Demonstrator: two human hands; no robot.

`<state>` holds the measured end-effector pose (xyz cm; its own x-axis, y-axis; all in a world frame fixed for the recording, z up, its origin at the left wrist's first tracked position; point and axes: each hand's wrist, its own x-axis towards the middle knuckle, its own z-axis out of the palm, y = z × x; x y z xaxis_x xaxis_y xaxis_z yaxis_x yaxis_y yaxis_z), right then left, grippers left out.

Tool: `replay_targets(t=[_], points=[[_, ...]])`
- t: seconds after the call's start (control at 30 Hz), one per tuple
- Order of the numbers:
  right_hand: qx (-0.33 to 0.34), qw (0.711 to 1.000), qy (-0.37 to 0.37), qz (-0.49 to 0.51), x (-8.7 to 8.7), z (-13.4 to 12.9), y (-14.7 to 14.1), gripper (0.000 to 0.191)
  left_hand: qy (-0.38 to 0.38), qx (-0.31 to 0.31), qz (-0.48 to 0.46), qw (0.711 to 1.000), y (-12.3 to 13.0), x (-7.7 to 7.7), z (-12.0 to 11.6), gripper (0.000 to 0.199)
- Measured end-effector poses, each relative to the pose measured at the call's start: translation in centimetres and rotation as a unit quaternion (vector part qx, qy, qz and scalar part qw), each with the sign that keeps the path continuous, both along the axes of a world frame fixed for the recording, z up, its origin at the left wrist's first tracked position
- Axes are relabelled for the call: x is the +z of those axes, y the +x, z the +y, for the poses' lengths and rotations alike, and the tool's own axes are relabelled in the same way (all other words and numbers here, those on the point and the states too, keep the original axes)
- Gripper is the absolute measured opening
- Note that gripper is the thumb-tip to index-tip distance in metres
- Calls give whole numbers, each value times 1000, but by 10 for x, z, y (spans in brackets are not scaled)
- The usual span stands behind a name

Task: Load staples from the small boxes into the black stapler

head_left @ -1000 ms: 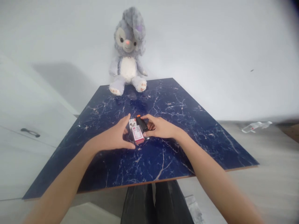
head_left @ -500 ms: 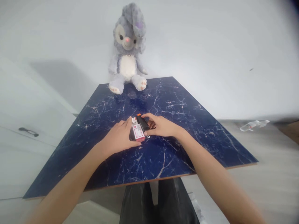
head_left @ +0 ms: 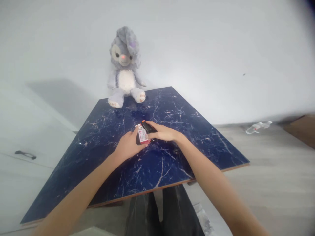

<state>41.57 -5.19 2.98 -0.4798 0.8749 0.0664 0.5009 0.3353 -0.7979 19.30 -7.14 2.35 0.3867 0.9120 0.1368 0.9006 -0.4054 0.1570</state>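
Observation:
Near the middle of the blue table (head_left: 162, 167), both hands are gathered around a little cluster of things. My left hand (head_left: 126, 144) is curled along the left side of a small red-and-white box (head_left: 142, 135), its thumb at the near end. A white card-like piece with red marks (head_left: 138, 126) shows just beyond the box. From the right, my right hand (head_left: 163, 132) wraps over a slim black object with an orange end (head_left: 147, 127), which lies against the box. Its thumb reaches to the box's edge. What lies under the fingers is hidden.
A grey plush rabbit (head_left: 125, 72) sits at the table's far edge against the wall. On the floor to the right lie a clear plastic bottle (head_left: 254, 127) and a brown carton (head_left: 301, 129). A cabinet door handle (head_left: 26, 154) is at the left.
The view has tilted and shifted, so the rabbit appears lower and farther left. My right hand's fingers lie flatter over the black object. Both hands stay at the same cluster.

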Motion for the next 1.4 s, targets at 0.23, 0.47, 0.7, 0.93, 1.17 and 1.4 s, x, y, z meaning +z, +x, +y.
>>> replay_targets(t=[0.23,0.47,0.7,0.93,1.17,1.4], points=[[-278,952,69,-107,0,24,44,67,-45,-37,-121,991,102,-9,61,76],[-420,895,109,-102,-24,53,128,54,-79,-79,-204,973,203,-28,125,99],[-498,860,101,-48,-45,67,150,56,-21,-97,-153,983,228,-44,139,96],[-489,869,78,-1,-41,67,143,65,-12,-73,-127,989,239,-44,132,69],[-496,866,61,23,-44,70,142,67,-23,-63,-62,996,250,-50,126,89],[-475,875,92,19,-45,73,153,60,-43,-72,-27,996,248,-48,135,101]])
